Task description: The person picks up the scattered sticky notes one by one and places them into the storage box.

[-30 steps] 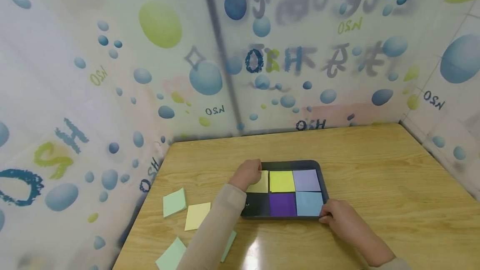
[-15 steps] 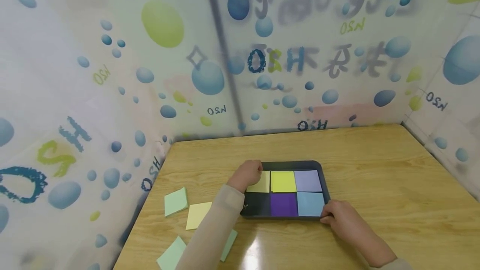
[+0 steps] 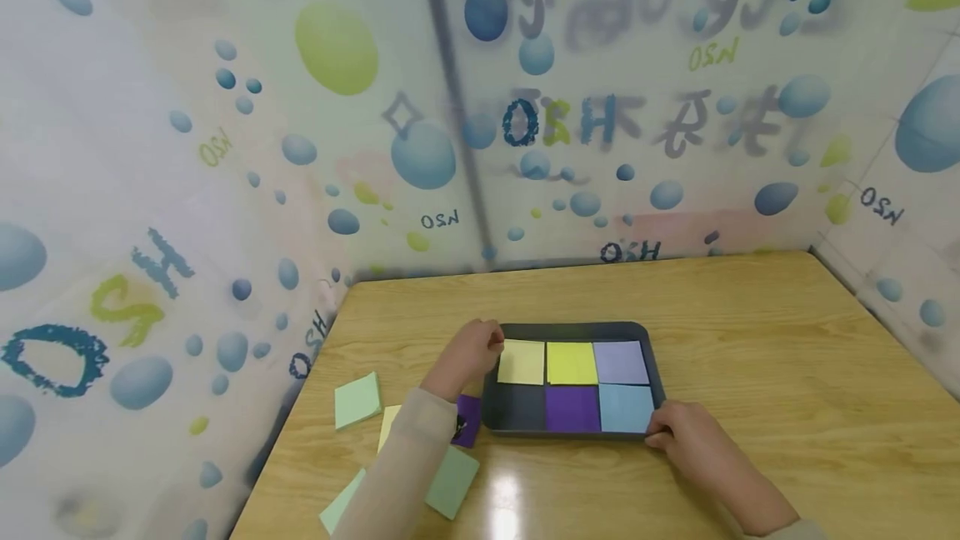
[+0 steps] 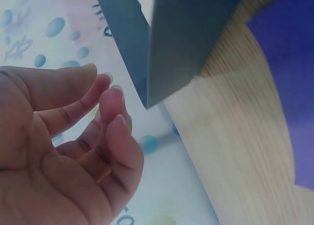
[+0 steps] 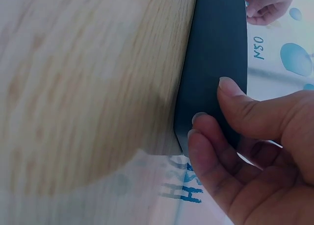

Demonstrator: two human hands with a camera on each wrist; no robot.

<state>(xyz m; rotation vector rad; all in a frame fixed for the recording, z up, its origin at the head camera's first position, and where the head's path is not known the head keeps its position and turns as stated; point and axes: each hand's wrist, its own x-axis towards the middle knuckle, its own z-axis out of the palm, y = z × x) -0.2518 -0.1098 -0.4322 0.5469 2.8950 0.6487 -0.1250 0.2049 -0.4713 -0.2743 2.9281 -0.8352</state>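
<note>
A dark tray with rounded corners is set near the middle of the wooden table, with bare wood shown toward the far edge and the right edge. The tray's near right corner is pinched by the right hand, thumb over the rim and curled fingers beneath it. The left hand is seen just off the tray's far left corner, its fingers loosely bent and nothing held; contact with the rim cannot be told. Five flat paper squares are laid inside the tray: pale yellow, bright yellow and lavender along the far side, purple and light blue along the near side. The near left slot is left bare. Loose green and yellow squares and a purple one lie near the table's left edge.
</note>
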